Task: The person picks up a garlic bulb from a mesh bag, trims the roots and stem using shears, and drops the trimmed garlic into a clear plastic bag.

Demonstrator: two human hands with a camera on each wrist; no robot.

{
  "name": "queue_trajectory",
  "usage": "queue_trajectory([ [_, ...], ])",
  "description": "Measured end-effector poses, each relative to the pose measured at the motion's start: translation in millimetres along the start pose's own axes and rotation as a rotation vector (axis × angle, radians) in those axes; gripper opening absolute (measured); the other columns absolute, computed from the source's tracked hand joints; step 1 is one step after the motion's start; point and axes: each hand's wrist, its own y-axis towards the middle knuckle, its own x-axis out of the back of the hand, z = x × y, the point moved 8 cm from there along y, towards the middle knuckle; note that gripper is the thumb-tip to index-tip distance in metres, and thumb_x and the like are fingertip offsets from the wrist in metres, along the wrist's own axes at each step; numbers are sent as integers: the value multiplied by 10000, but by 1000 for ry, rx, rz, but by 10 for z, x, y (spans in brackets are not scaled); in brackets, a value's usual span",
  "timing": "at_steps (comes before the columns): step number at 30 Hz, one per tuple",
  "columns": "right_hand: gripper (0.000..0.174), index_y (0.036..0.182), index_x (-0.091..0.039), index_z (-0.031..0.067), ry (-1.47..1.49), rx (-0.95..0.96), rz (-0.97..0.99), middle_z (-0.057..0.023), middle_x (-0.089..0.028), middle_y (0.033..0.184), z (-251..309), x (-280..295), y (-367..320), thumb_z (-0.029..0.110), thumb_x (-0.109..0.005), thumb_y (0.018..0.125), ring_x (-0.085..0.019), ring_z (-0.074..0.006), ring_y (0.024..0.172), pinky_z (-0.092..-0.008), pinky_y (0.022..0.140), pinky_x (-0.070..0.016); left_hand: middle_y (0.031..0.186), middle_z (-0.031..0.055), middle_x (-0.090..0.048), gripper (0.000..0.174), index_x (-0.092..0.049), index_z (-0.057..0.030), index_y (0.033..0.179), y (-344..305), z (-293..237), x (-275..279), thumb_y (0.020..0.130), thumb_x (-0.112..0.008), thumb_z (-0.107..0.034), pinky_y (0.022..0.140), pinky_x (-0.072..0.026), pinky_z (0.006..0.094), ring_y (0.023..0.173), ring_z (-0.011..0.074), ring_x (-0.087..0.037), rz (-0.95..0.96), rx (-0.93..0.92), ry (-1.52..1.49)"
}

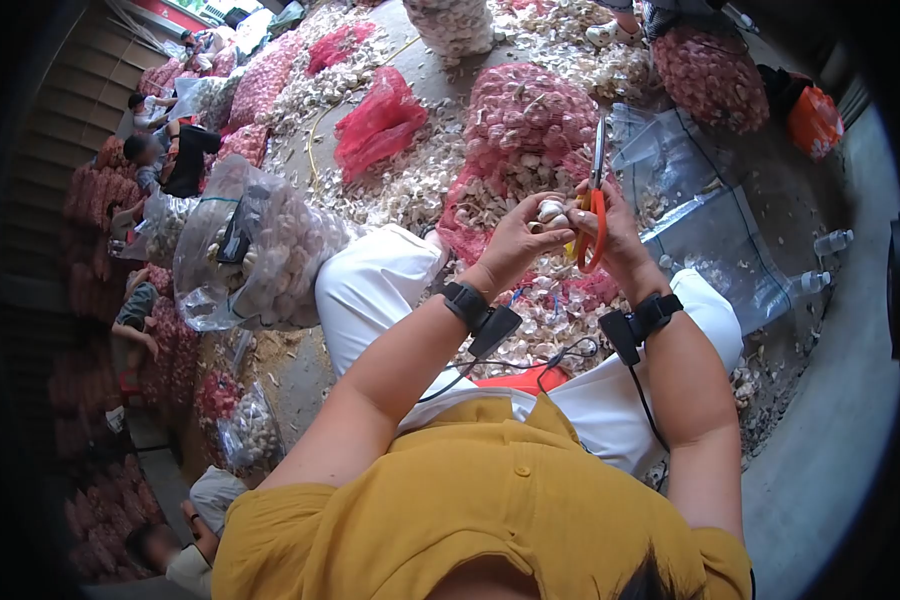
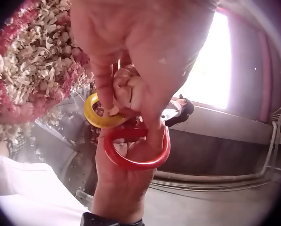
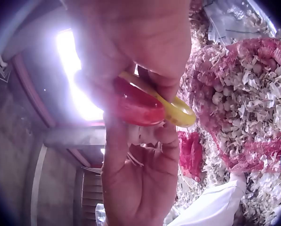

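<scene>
My left hand (image 1: pixel 510 245) holds a whitish garlic bulb (image 1: pixel 550 212) between thumb and fingers, above the lap. Close beside it, my right hand (image 1: pixel 620 238) grips a pair of scissors (image 1: pixel 592 235) by the handles, the blades pointing away from the body. One handle loop looks orange-red and the other yellow. In the left wrist view the garlic bulb (image 2: pixel 130 89) sits in the left fingertips, right at the scissors' loops (image 2: pixel 138 165). The right wrist view has the red loop (image 3: pixel 140 106) under the right fingers, with the left palm (image 3: pixel 140 188) just beyond.
A red mesh bag of garlic (image 1: pixel 530 105) lies in front, open toward the knees, with loose garlic skins (image 1: pixel 400 205) around it. Clear plastic sheeting (image 1: pixel 710 230) spreads to the right. At the left knee stands a clear bag of garlic (image 1: pixel 280 240). Other people sit far left.
</scene>
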Motion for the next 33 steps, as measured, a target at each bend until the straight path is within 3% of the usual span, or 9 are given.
queue_trajectory([
  [7, 356, 1045, -496, 66, -82, 66, -212, -24, -575, 802, 4, 415, 104, 18, -702, 759, -565, -112, 722, -244, 662, -466, 1069, 69, -562, 498, -439, -46, 1235, -58, -48, -36, 800, -681, -59, 845, -489, 303, 951, 150, -589, 51, -4, -94],
  [9, 392, 1042, -492, 63, -405, 66, -305, -32, -591, 826, 158, 312, 39, 62, -747, 744, -563, -111, 741, -247, 667, -461, 1083, 78, -559, 484, -430, -48, 1230, -72, -60, 8, 811, -672, -74, 853, -484, 315, 945, 159, -595, 57, -13, -141],
  [15, 480, 1088, -469, 97, -397, 156, -99, -49, -610, 911, 116, -40, -30, 104, -780, 722, -585, -121, 823, -255, 703, -492, 1019, 74, -576, 339, -413, -100, 1084, -30, 64, 246, 872, -639, -236, 807, -497, 347, 811, 138, -592, -158, 30, -300],
  [17, 502, 1092, -463, 93, -452, 105, -34, -53, -610, 920, 73, -170, -78, 105, -787, 709, -588, -119, 823, -257, 691, -499, 1007, 51, -574, 314, -411, -96, 1101, -38, 62, 186, 905, -590, -263, 803, -499, 330, 803, 131, -591, -165, 51, -256],
  [19, 512, 1087, -471, 103, -395, 135, -11, -45, -616, 898, -18, -143, -42, 110, -797, 692, -587, -111, 810, -258, 681, -496, 1002, 59, -585, 289, -418, -92, 1137, 14, 132, 118, 946, -509, -289, 808, -503, 323, 909, 150, -612, -80, 50, -310],
  [21, 461, 1077, -477, 98, -610, 55, -50, -33, -611, 950, -80, -56, -3, 50, -766, 721, -586, -104, 870, -248, 700, -496, 1042, 75, -593, 336, -449, -74, 1181, 50, 134, 86, 971, -434, -336, 763, -509, 311, 919, 140, -608, -7, -19, -343],
  [23, 446, 1069, -486, 93, -528, 24, -34, -25, -605, 933, -3, -70, -13, 43, -761, 723, -582, -99, 855, -245, 703, -487, 1061, 84, -592, 390, -488, -52, 1191, 25, 204, 86, 973, -407, -366, 763, -520, 331, 898, 139, -603, -67, 139, -370],
  [30, 473, 1083, -492, 64, -204, -50, 73, -48, -620, 900, 0, -106, -13, 57, -769, 700, -596, -117, 822, -260, 734, -473, 1026, 67, -616, 367, -541, -37, 1132, -28, 175, 198, 956, -461, -349, 812, -531, 325, 928, 145, -611, 107, 149, -247],
  [33, 471, 1088, -493, 69, -183, -79, 95, -44, -614, 910, -2, -155, -25, 61, -767, 706, -591, -115, 834, -257, 750, -471, 959, 50, -627, 268, -572, -43, 1039, 25, 188, 317, 944, -515, -286, 716, -533, 266, 843, 120, -618, -110, 10, -333],
])
